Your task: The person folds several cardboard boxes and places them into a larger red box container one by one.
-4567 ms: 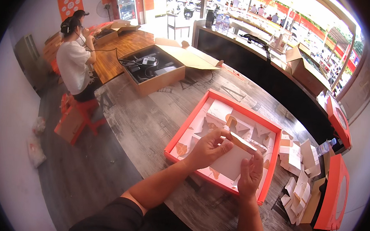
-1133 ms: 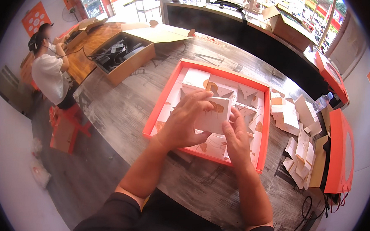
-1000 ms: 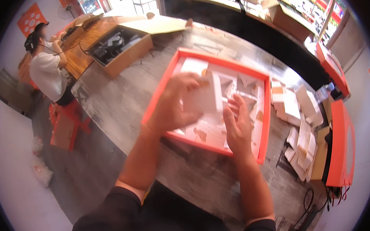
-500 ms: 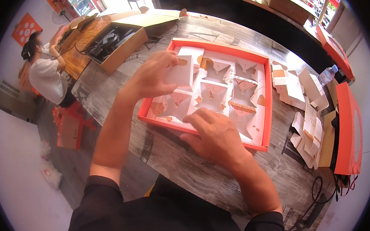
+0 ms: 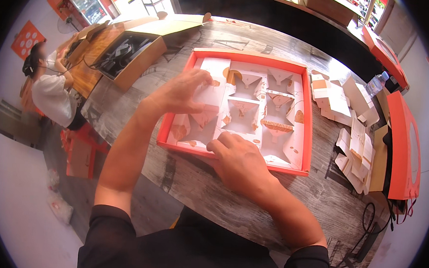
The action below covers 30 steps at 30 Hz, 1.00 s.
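Observation:
A shallow orange-red box lies on the table before me, fitted with a white cardboard divider printed with brown patterns. Its compartments have folded flaps. My left hand is closed round a small white carton, which sits at a compartment on the left side, behind the near-left one. Just behind it, the far-left compartment shows a flat white top. My right hand has its fingers curled over the box's near wall; the fingertips are partly hidden, and it seems to grip the rim there.
Folded white cardboard pieces lie to the right, beside a water bottle and an upright orange-red lid. A brown carton with dark gear stands back left. Cables hang near right. A person sits at the left.
The white carton in my left hand has gone down and lies flatter in the divider. My right hand's fingers have drawn in from spread to curled at the near rim.

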{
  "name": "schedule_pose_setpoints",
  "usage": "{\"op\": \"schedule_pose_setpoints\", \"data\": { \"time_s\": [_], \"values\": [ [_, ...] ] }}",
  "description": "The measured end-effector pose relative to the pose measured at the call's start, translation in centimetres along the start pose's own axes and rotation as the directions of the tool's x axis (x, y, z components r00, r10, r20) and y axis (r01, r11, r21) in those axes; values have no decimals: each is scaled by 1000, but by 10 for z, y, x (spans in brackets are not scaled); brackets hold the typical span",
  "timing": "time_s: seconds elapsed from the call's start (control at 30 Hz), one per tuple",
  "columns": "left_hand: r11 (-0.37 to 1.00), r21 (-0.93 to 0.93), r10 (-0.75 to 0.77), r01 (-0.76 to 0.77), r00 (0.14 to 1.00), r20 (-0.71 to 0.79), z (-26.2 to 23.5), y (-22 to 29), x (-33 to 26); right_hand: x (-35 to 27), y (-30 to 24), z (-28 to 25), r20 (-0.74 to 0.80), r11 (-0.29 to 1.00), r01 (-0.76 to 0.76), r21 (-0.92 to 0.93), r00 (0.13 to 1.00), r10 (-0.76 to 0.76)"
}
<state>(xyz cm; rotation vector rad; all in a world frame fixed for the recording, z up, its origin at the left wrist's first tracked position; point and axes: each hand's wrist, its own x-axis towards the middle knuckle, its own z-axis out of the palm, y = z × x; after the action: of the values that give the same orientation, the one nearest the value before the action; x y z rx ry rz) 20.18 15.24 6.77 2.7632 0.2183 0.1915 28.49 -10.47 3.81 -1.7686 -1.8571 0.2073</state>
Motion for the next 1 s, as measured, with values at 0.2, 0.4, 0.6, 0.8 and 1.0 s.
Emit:
{"op": "schedule_pose_setpoints", "data": {
  "time_s": [0.2,0.4,0.6,0.8,1.0],
  "values": [
    [996,49,69,-68,998,-8,7,-3,-3,1,4,10,-62,999,18,-39,998,-20],
    [897,441,-42,34,999,8,45,3,-7,3,7,15,-102,993,82,-84,991,-91],
    [931,361,-73,59,997,26,60,-1,-7,4,6,15,-106,993,91,-78,989,-99],
    [916,397,-49,65,998,-50,56,-1,-16,5,13,21,-132,990,121,-76,983,-130],
    [992,124,8,9,991,-137,30,55,-58,4,29,18,-371,968,248,-46,895,-247]
  ]
}}
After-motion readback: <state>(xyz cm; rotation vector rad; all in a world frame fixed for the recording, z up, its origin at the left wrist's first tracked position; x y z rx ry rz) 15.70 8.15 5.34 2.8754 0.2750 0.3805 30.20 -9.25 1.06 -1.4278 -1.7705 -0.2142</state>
